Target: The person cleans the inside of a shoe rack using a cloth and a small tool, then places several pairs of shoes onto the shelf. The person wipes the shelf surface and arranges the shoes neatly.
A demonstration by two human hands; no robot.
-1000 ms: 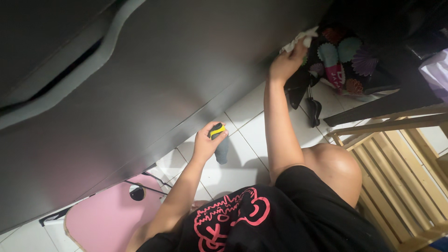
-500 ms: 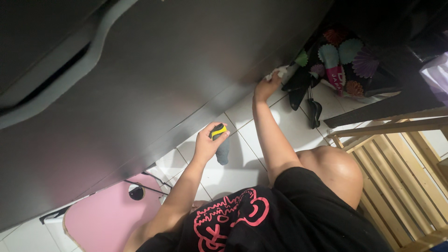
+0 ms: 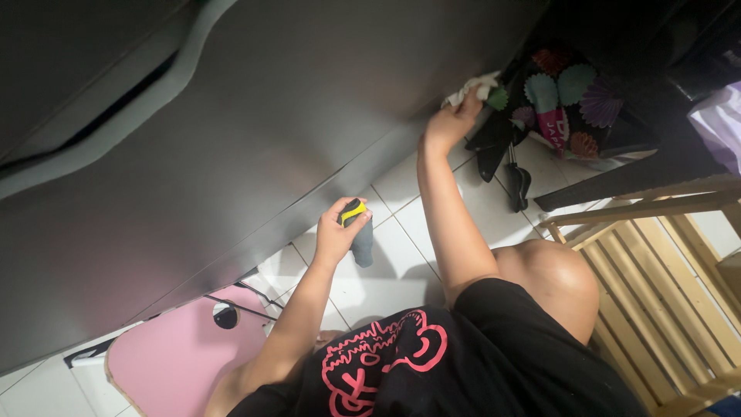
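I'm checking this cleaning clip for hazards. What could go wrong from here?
The left hand grips a grey spray bottle low over the white floor tiles; drips might leave them slick. The right hand presses a white cloth on the steel door beside a patterned bag, which could snag.
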